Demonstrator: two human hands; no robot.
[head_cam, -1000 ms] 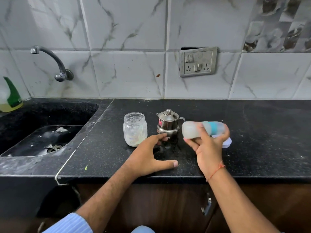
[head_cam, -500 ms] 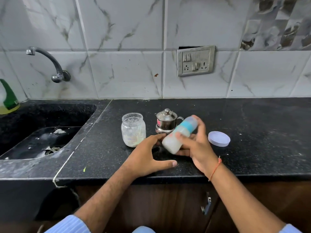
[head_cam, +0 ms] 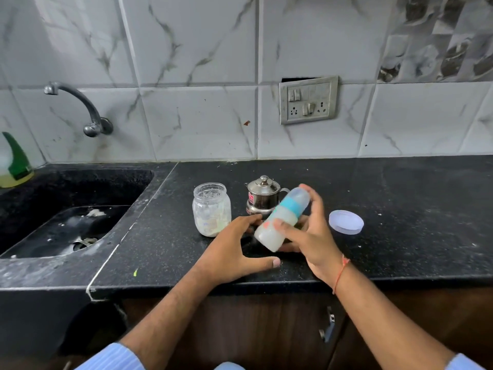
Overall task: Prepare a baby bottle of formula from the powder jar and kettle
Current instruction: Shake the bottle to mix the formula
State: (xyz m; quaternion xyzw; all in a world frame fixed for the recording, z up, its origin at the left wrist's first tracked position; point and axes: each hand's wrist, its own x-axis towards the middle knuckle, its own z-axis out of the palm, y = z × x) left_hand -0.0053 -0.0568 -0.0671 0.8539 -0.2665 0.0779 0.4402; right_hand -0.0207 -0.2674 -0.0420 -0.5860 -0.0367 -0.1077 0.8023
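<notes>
Nearest the camera, two bare forearms reach in over the front edge of the black counter [head_cam: 160, 252], each with a pale blue striped cuff at the bottom of the view. The left hand [head_cam: 234, 249] rests on the counter with its fingers spread and loosely arched and its thumb stretched out to the right; it holds nothing. The right hand [head_cam: 306, 236], an orange thread at its wrist, holds the baby bottle [head_cam: 280, 220] above the counter, fingers and thumb wrapped round it. The bottle is tilted, its cloudy white base down to the left near the left fingertips, its blue band and clear cap up to the right. Just behind the left hand stands the open glass jar [head_cam: 211, 209] with pale powder clinging inside. Right of the jar, partly behind the bottle, stands the small steel kettle [head_cam: 262, 196] with its lid on. A round white lid [head_cam: 346, 221] lies flat on the counter to the right of the right hand. At far left are the dark sink [head_cam: 66, 222], a green-capped bottle [head_cam: 14, 164] and a wall tap [head_cam: 80, 108]; a switch plate [head_cam: 308, 100] sits on the marble tiles.
</notes>
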